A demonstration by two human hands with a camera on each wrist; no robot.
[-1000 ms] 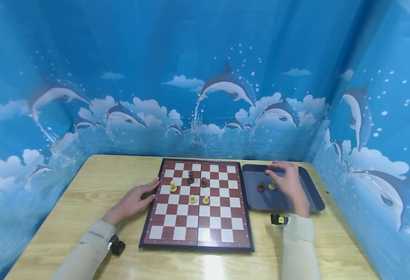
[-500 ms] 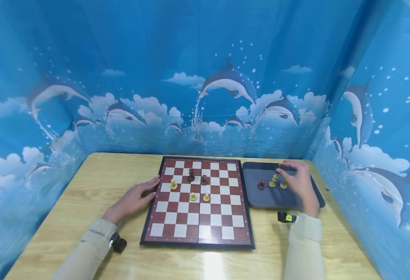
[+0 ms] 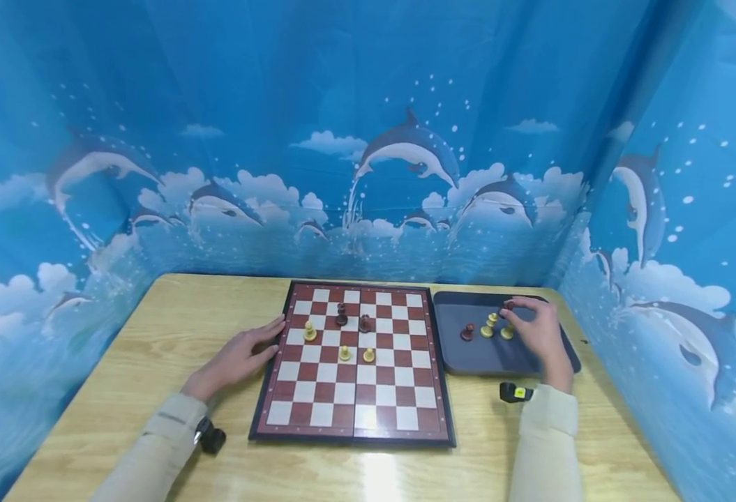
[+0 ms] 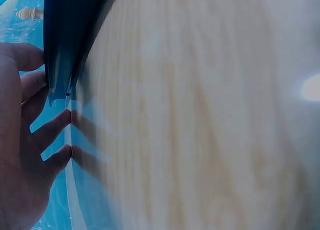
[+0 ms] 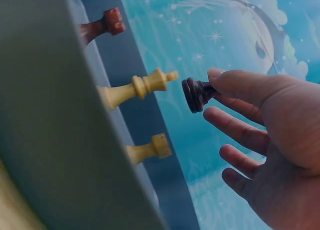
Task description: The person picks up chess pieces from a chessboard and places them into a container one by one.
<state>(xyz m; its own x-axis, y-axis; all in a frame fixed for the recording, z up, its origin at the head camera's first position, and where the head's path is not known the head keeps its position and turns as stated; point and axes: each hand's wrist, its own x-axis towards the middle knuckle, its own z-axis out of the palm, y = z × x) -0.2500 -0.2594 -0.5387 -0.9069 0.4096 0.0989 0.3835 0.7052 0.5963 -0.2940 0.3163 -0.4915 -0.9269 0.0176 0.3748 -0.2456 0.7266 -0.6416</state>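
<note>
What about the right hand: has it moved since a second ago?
Yes. The right hand has shifted to the right over the tray, farther from the chessboard.

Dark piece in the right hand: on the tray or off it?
Off it: in the right wrist view, the dark piece is pinched in the right hand, its base clear of the tray.

A dark chess piece point(image 5: 195, 95) is held aloft, base down, right of the flat red-and-white chessboard point(image 3: 353, 380).
</note>
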